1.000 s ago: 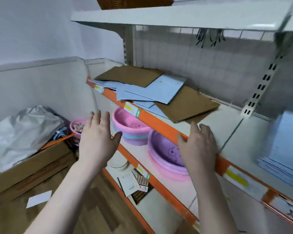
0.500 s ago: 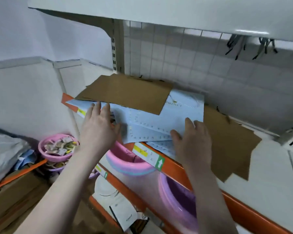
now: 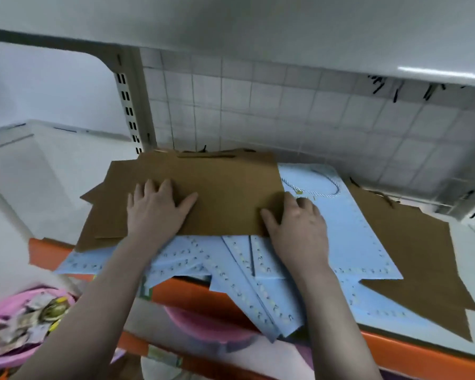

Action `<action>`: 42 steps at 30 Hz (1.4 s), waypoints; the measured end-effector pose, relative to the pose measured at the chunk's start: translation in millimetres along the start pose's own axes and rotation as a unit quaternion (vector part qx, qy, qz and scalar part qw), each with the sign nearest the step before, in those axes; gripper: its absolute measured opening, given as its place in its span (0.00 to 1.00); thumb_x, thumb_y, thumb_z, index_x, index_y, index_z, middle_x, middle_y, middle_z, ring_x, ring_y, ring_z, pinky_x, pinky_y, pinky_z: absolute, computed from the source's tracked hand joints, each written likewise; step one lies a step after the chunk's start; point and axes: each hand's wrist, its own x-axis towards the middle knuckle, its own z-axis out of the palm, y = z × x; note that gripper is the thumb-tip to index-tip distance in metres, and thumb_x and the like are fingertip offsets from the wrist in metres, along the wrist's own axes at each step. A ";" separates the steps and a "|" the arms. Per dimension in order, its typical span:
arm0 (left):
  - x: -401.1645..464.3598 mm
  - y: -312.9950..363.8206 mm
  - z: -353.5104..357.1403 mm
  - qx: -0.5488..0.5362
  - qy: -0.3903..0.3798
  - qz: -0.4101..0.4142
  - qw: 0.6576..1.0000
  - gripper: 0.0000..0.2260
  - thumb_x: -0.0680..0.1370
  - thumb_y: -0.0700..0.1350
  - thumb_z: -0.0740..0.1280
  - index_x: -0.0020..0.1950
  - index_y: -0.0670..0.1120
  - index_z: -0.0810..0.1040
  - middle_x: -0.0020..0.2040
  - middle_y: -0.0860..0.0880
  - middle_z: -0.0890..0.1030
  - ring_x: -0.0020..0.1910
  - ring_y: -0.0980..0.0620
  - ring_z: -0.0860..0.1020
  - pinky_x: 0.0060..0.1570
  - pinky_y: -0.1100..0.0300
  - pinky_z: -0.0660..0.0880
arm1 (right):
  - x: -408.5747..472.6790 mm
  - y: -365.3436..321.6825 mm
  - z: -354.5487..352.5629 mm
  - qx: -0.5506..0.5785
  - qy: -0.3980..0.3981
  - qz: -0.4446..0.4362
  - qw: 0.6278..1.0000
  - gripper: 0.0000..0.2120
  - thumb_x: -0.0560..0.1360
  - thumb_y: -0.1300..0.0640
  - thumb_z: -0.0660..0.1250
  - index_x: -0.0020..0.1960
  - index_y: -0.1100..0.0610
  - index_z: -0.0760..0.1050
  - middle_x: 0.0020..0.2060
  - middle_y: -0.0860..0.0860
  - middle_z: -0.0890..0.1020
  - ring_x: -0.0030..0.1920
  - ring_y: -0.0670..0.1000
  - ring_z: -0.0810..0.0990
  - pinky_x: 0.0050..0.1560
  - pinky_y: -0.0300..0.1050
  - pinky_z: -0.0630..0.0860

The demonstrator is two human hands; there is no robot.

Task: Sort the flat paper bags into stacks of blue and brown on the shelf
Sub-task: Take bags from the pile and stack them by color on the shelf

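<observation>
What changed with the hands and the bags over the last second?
Both hands moved from in front of the shelf edge up onto the pile. The left hand now lies flat on the top brown bag; the right hand takes its right edge. The blue bags stay mixed underneath, unsorted.
</observation>
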 end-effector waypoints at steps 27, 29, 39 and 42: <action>16.6 24.0 11.3 -0.067 -0.017 0.094 0.993 0.32 0.76 0.65 0.57 0.75 0.48 0.61 0.76 0.46 0.58 0.76 0.45 0.53 0.73 0.49 0.47 | 7.3 8.1 -5.2 0.227 -0.021 0.116 0.967 0.31 0.73 0.52 0.71 0.70 0.60 0.63 0.62 0.57 0.73 0.61 0.57 0.73 0.53 0.44 0.68; 15.6 18.2 10.4 -0.045 -0.004 0.070 0.997 0.33 0.76 0.65 0.57 0.74 0.47 0.62 0.76 0.44 0.58 0.75 0.43 0.53 0.74 0.47 0.47 | -2.9 12.2 -8.3 0.202 -0.012 0.126 0.971 0.30 0.75 0.52 0.69 0.72 0.59 0.61 0.62 0.57 0.71 0.61 0.58 0.72 0.55 0.46 0.68; 9.6 18.9 -4.3 -0.044 -0.014 -0.024 0.999 0.38 0.70 0.68 0.64 0.70 0.42 0.64 0.69 0.38 0.66 0.69 0.37 0.63 0.66 0.45 0.60 | -14.8 37.7 -18.2 0.203 0.026 0.127 0.971 0.28 0.77 0.56 0.66 0.74 0.59 0.61 0.64 0.56 0.68 0.63 0.57 0.70 0.60 0.46 0.66; 11.4 21.9 -10.8 -0.064 -0.006 -0.053 0.997 0.40 0.69 0.65 0.68 0.71 0.41 0.63 0.69 0.36 0.66 0.68 0.36 0.63 0.65 0.44 0.61 | -15.4 46.2 -19.2 0.220 0.049 0.129 0.966 0.29 0.76 0.57 0.67 0.74 0.57 0.62 0.65 0.56 0.68 0.63 0.56 0.70 0.61 0.46 0.66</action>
